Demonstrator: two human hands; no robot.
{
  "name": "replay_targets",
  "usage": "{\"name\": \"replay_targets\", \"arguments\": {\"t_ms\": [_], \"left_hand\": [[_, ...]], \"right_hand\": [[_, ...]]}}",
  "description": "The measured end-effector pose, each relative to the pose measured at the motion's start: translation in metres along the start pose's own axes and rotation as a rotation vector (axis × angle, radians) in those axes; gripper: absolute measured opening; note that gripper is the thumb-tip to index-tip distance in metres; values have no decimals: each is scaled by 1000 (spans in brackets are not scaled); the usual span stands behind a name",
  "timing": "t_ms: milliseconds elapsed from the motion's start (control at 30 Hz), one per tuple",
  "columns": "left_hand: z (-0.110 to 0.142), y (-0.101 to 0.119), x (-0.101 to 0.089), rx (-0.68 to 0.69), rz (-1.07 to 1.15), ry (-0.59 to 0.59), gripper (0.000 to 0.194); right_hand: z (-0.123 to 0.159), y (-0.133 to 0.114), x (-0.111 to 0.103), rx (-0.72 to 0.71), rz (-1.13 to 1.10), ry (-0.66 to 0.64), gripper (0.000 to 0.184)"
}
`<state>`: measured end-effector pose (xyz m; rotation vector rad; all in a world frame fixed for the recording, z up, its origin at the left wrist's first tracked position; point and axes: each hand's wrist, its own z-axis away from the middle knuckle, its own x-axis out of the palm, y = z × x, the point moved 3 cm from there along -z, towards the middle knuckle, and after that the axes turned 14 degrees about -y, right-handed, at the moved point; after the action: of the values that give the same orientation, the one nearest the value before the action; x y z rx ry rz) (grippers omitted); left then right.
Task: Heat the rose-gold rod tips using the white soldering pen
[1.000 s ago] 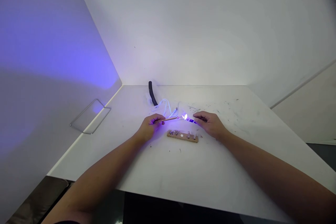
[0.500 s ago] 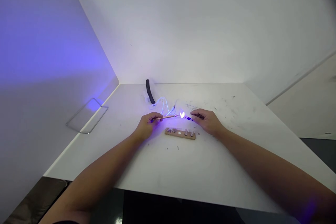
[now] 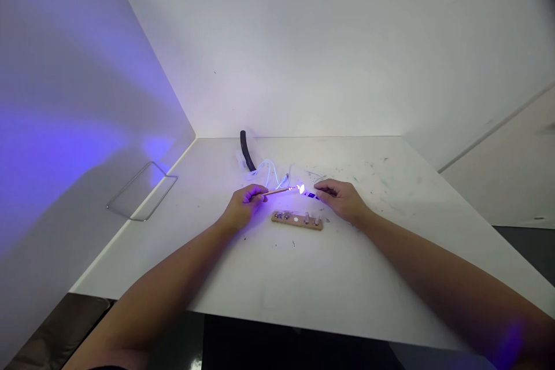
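Observation:
My left hand [image 3: 245, 206] pinches a thin copper-coloured rod [image 3: 277, 191] that points right. Its far end is close to the glow; whether the two touch is not clear. A small blue-violet lamp [image 3: 302, 189] shines toward the rod's tip, and its dark end runs into the closed fingers of my right hand [image 3: 340, 199]. Glare hides the lamp's exact shape. Just below both hands lies a narrow wooden strip [image 3: 296, 220] with a white dot in its middle and several small metallic and clear pieces standing along it.
Behind my hands a pale cable [image 3: 271, 165] lies in loops near a curved black tube [image 3: 246, 151]. A bent wire frame [image 3: 143, 220] leans at the left wall. White walls [image 3: 299, 69] enclose the tabletop [image 3: 303, 289], which has dark specks on it.
The lamp's glow has turned a little toward the left, so the violet light spreads wider and lower on the left wall. Both hands stay almost in place.

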<state>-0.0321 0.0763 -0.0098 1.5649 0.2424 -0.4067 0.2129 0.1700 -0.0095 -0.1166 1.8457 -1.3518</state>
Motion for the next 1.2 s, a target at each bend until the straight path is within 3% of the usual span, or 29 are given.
{"name": "replay_targets", "arguments": {"t_ms": [1200], "left_hand": [[-1,-4,-1,3,52,9,22]], "right_hand": [[0,-1,-1,-3,23,-6,21]]}}
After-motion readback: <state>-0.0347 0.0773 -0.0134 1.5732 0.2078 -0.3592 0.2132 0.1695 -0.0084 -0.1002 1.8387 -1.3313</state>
